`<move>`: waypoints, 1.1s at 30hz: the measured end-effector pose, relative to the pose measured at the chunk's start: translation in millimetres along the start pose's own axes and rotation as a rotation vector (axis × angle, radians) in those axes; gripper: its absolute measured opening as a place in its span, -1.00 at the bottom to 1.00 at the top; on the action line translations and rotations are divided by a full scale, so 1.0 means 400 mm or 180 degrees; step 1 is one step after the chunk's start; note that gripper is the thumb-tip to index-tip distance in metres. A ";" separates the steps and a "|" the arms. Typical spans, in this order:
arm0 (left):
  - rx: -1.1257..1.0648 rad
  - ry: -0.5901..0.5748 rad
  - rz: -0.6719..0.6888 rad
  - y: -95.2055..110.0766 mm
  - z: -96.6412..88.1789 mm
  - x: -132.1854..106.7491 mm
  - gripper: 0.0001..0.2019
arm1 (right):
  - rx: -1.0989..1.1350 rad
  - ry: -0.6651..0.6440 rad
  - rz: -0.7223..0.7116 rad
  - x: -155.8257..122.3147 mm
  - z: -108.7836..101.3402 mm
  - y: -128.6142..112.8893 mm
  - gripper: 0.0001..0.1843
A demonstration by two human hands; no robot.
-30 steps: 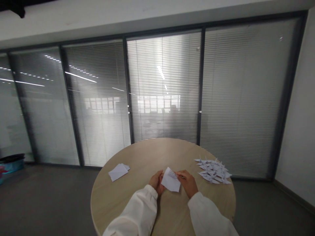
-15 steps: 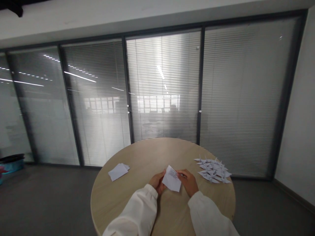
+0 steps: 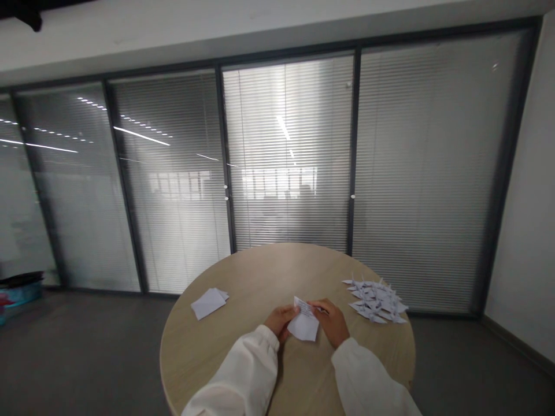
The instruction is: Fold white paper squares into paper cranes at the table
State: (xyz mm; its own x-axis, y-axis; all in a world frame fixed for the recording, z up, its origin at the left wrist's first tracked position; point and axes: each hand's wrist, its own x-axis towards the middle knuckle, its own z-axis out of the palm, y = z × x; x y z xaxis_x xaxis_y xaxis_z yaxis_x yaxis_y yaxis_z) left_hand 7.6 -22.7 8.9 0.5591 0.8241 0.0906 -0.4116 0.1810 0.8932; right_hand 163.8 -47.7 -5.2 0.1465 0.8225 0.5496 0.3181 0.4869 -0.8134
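Note:
Between my two hands is a small sheet of white paper (image 3: 304, 326), partly folded, with lines of print along its upper part. My left hand (image 3: 281, 321) pinches its left edge, the thumb lying on top near the print. On the other side my right hand (image 3: 331, 320) grips the upper right edge between thumb and fingers. The paper is held just above the round wooden table (image 3: 286, 266). Some of my fingertips are hidden behind the sheet.
A few white paper sheets (image 3: 210, 303) lie overlapped on the table's left side. To the right sits a pile of several folded paper cranes (image 3: 376, 300). Behind the table stands a glass partition with blinds (image 3: 288, 144). A blue container (image 3: 22, 289) is on the floor at far left.
The top part of the paper has been bent over, so the sheet looks smaller. My left thumb has moved slightly right onto it. My right hand stays nearly in place.

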 end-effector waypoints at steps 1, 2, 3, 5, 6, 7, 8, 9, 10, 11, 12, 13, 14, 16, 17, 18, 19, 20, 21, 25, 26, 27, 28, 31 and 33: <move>0.0029 0.0007 0.0003 -0.001 0.000 0.000 -0.62 | 0.0011 -0.0013 -0.0017 0.000 0.000 -0.001 -0.76; 0.0073 0.0023 -0.0025 -0.002 -0.001 0.000 -0.61 | 0.0021 -0.0023 -0.0031 -0.001 0.000 -0.002 -0.76; 0.0123 0.0055 -0.0059 -0.003 -0.003 0.001 -0.60 | 0.0028 -0.0031 -0.0040 -0.001 0.001 -0.003 -0.76; 0.0231 0.0159 -0.0143 -0.005 -0.008 0.003 -0.58 | 0.0019 -0.0046 -0.0051 -0.002 0.001 -0.005 -0.76; 0.0277 0.0221 -0.0174 -0.006 -0.010 0.003 -0.58 | 0.0005 -0.0052 -0.0056 -0.002 0.001 -0.006 -0.76; 0.0315 0.0275 -0.0193 -0.007 -0.013 0.004 -0.58 | -0.0012 -0.0063 -0.0065 -0.002 0.001 -0.008 -0.75; 0.0345 0.0321 -0.0200 -0.008 -0.015 0.004 -0.58 | -0.0032 -0.0077 -0.0075 -0.003 0.000 -0.009 -0.76; 0.0375 0.0356 -0.0208 -0.009 -0.017 0.004 -0.58 | -0.0052 -0.0089 -0.0086 -0.004 0.000 -0.011 -0.76; 0.0403 0.0378 -0.0219 -0.010 -0.018 0.004 -0.58 | -0.0074 -0.0093 -0.0092 -0.005 0.000 -0.012 -0.77; 0.0430 0.0391 -0.0227 -0.010 -0.020 0.005 -0.58 | -0.0097 -0.0094 -0.0096 -0.005 0.000 -0.014 -0.78; 0.0453 0.0395 -0.0236 -0.011 -0.021 0.006 -0.58 | -0.0121 -0.0093 -0.0103 -0.006 0.000 -0.016 -0.79; 0.0470 0.0397 -0.0236 -0.011 -0.023 0.007 -0.58 | -0.0144 -0.0094 -0.0119 -0.007 0.001 -0.018 -0.80; 0.0482 0.0395 -0.0229 -0.012 -0.024 0.008 -0.57 | -0.0163 -0.0095 -0.0147 -0.008 0.002 -0.019 -0.80; 0.0515 0.0393 -0.0218 -0.013 -0.026 0.010 -0.56 | -0.0201 -0.0130 -0.0239 -0.009 0.004 -0.019 -0.80; 0.0544 0.0405 -0.0206 -0.014 -0.026 0.011 -0.55 | -0.0227 -0.0151 -0.0294 -0.009 0.006 -0.019 -0.80; 0.0582 0.0421 -0.0192 -0.015 -0.026 0.012 -0.54 | -0.0256 -0.0171 -0.0348 -0.009 0.007 -0.018 -0.80; 0.0632 0.0437 -0.0186 -0.015 -0.026 0.012 -0.53 | -0.0290 -0.0186 -0.0397 -0.009 0.009 -0.017 -0.80; 0.0684 0.0455 -0.0177 -0.015 -0.026 0.013 -0.51 | -0.0328 -0.0192 -0.0439 -0.009 0.010 -0.016 -0.81; 0.0738 0.0470 -0.0174 -0.015 -0.026 0.014 -0.50 | -0.0366 -0.0198 -0.0477 -0.009 0.011 -0.015 -0.81; 0.1073 0.0524 -0.0223 -0.014 -0.032 0.020 -0.45 | -0.0468 -0.0259 -0.0656 -0.011 0.018 -0.013 -0.83; 0.1200 0.0547 -0.0219 -0.013 -0.035 0.022 -0.45 | -0.0493 -0.0295 -0.0701 -0.012 0.019 -0.013 -0.83; 0.1336 0.0581 -0.0200 -0.013 -0.038 0.024 -0.44 | -0.0524 -0.0334 -0.0729 -0.013 0.020 -0.013 -0.82; 0.1467 0.0625 -0.0161 -0.013 -0.041 0.026 -0.44 | -0.0561 -0.0380 -0.0742 -0.015 0.021 -0.013 -0.81; 0.1752 0.0755 -0.0027 -0.013 -0.047 0.030 -0.46 | -0.0655 -0.0550 -0.0783 -0.019 0.023 -0.017 -0.77; 0.1851 0.0820 0.0034 -0.012 -0.048 0.031 -0.48 | -0.0684 -0.0614 -0.0844 -0.022 0.023 -0.022 -0.75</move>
State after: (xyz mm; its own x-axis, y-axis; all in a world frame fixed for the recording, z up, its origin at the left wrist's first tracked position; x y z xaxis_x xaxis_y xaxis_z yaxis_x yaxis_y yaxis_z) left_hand 2.9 -3.2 -2.7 0.3362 0.9401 0.0566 0.0826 -0.0893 0.9926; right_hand 151.1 -56.7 -4.7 -0.1394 0.7265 0.6729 0.5131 0.6342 -0.5784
